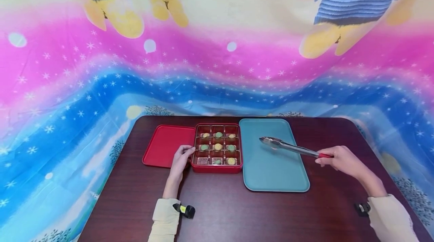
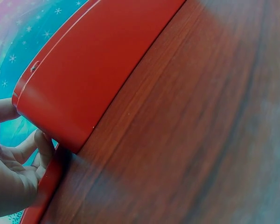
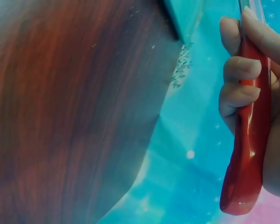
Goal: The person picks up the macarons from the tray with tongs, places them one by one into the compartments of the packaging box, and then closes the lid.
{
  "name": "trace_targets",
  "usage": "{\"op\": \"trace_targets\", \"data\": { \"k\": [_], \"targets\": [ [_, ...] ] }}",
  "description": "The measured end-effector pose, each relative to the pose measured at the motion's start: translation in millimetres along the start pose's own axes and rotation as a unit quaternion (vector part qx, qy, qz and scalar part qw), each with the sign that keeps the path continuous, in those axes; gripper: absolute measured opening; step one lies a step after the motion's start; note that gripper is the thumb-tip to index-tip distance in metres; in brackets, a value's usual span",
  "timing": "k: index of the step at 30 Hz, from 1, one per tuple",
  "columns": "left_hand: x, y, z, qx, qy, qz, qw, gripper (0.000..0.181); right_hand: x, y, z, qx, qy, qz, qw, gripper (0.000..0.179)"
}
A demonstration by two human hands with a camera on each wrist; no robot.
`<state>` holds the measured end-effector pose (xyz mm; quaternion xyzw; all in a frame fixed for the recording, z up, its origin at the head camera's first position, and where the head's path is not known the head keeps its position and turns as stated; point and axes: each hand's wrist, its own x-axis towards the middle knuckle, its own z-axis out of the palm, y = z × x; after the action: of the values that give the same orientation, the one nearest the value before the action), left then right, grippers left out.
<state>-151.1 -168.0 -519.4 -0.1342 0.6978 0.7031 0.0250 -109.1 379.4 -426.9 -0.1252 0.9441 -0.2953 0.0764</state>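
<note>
A red box point(image 1: 217, 169) holds a clear divided insert with small round cookie-like pieces, some green point(image 1: 218, 134), some yellow point(image 1: 231, 161). In its front row, the left cell shows only a ribbed liner; a green piece lies low in the middle cell. My left hand point(image 1: 181, 157) rests against the box's left side, fingertips at the rim and lower wall. My right hand point(image 1: 340, 158) grips the red handle point(image 3: 254, 135) of metal tongs point(image 1: 293, 147), whose head overlaps the teal tray point(image 1: 274, 174). Whether anything sits between the tong tips, I cannot tell.
A red lid point(image 1: 166, 146) lies flat left of the box, its right edge close beside it. The teal tray lies along the box's right side. All stand on a dark wooden table point(image 1: 217, 212), with a printed cloth point(image 1: 217, 57) hanging behind and around it.
</note>
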Motion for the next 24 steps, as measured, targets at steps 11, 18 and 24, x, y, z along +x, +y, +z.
{"op": "trace_targets", "data": {
  "k": [11, 18, 24],
  "targets": [
    [-1.9, 4.5, -0.5, 0.002, -0.008, -0.004, 1.0000, 0.030, 21.5, -26.5, 7.4, -0.006, 0.013, -0.047, 0.9988, 0.010],
    [-15.8, 26.0, 0.2, 0.014, -0.018, 0.001, 0.9997, 0.025, 33.7, -40.5, 18.1, 0.002, 0.007, -0.066, 0.9978, 0.014],
    [-3.7, 7.1, -0.1, -0.002, -0.013, 0.001, 0.9999, 0.029, 47.5, -53.7, 29.1, 0.008, 0.004, -0.088, 0.9961, 0.029]
  ]
}}
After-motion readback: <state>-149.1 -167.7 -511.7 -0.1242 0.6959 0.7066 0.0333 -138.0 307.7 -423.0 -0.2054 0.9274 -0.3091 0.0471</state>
